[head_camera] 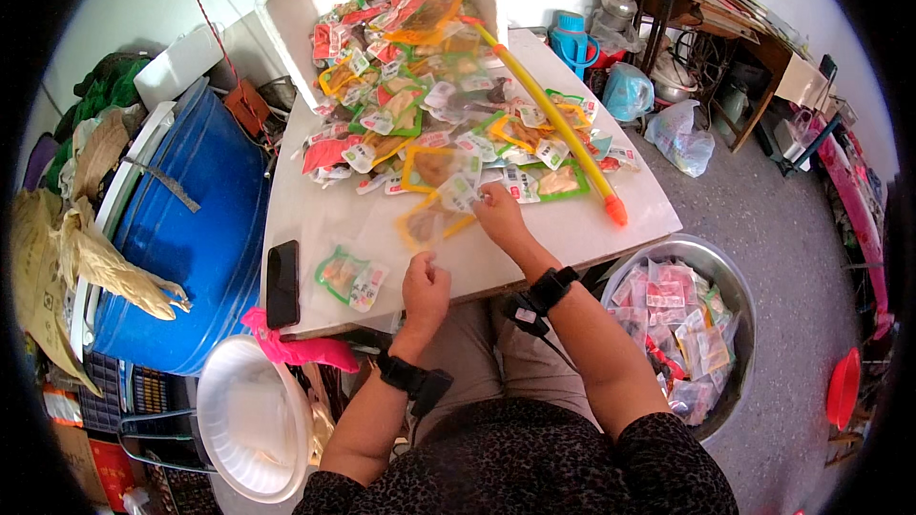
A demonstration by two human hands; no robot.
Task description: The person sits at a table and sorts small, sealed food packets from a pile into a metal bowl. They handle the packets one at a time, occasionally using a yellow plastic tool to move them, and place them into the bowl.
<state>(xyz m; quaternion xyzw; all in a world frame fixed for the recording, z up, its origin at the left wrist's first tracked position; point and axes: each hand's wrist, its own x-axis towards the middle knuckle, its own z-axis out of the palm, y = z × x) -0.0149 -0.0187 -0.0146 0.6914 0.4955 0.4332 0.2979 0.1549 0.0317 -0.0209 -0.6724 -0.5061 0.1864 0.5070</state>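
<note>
My right hand (499,214) pinches the corner of a yellow-edged food packet (429,218), blurred by motion, above the front of the white table (572,236). Closer to the table's edge, the curled fingers of my left hand (426,290) grip what looks like a clear plastic bag (386,320), its outline faint and blurred. Left of that hand lies a green-edged packet (351,277). Ahead, a heap of sealed food packets (401,114) spills from a tipped white foam box (286,28). A yellow stick with orange ends (551,111) slants across the heap's right side.
A black phone (283,285) lies at the table's left edge. Below right stands a metal basin (744,343) full of filled bags; below left, a white plastic tub (215,408). A large blue barrel (193,250) flanks the table. A blue thermos (569,43) stands beyond the table's right side.
</note>
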